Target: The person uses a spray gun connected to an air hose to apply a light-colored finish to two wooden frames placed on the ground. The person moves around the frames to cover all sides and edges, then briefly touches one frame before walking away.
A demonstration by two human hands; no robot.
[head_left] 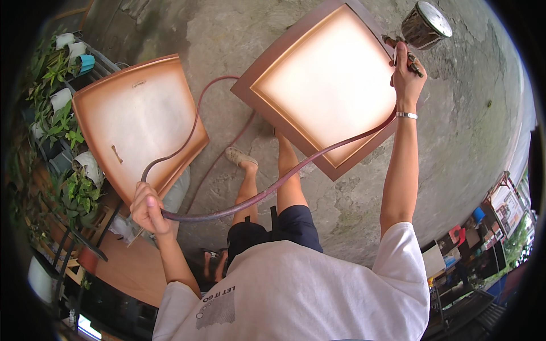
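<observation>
My right hand (408, 79) is closed round the handle of a spray gun (393, 43), held up at the right beside the far right edge of a panel. A round, paint-stained metal cup (425, 27) sits on the gun. The panel (330, 79) has a pale cream middle, a raised inner border and a brown frame. A reddish air hose (284, 181) bends across in front of me, from near the gun down to my left hand (149, 210), whose fingers wrap round it. Close beyond that hand lies a second, curved panel (142, 122), whitish with orange-brown edges and two small slots.
Potted plants (74, 193) line the left side. Beneath my left arm is a brown board (133, 264). More hose (224, 150) trails over the cracked concrete floor (460, 113). Another person's sandalled feet (213, 256) show behind my legs. Assorted goods (472, 238) stand at lower right.
</observation>
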